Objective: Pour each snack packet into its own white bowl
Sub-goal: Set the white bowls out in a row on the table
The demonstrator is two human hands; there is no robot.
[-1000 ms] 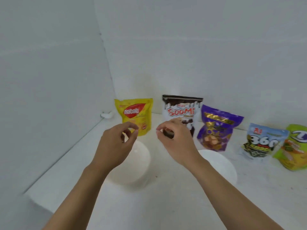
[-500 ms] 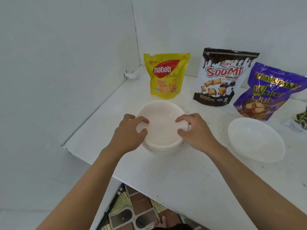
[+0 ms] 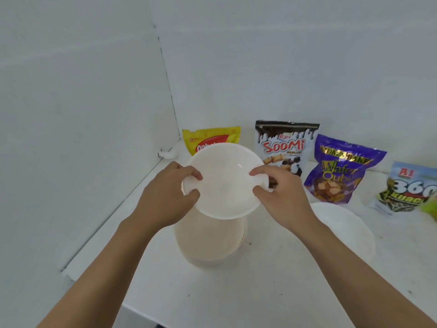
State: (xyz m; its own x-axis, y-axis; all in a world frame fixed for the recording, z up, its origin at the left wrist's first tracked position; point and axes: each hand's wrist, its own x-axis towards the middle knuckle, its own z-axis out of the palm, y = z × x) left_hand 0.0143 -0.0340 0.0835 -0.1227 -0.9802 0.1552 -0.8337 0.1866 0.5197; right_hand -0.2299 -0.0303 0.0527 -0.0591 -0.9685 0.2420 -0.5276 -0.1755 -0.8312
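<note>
I hold a white bowl [image 3: 224, 183] in the air above the stack of white bowls [image 3: 210, 242] on the table. My left hand [image 3: 168, 197] grips its left rim and my right hand [image 3: 281, 195] grips its right rim, thumbs inside. Another white bowl [image 3: 347, 228] sits on the table to the right. Along the back wall stand snack packets: a yellow Nabati packet [image 3: 210, 137] partly hidden by the lifted bowl, a Soomi packet [image 3: 283, 145], a purple wafer cube packet [image 3: 340, 169], and a 360 packet [image 3: 406, 188].
A green packet [image 3: 431, 208] shows at the right edge. White walls close the left side and the back. The white table [image 3: 236, 292] has its front edge near the bottom, with floor below. A small white object [image 3: 168, 153] lies in the back left corner.
Both hands took hold of the top bowl's rim and lifted it up off the stack. The camera tilted up, so the packets appear lower in view.
</note>
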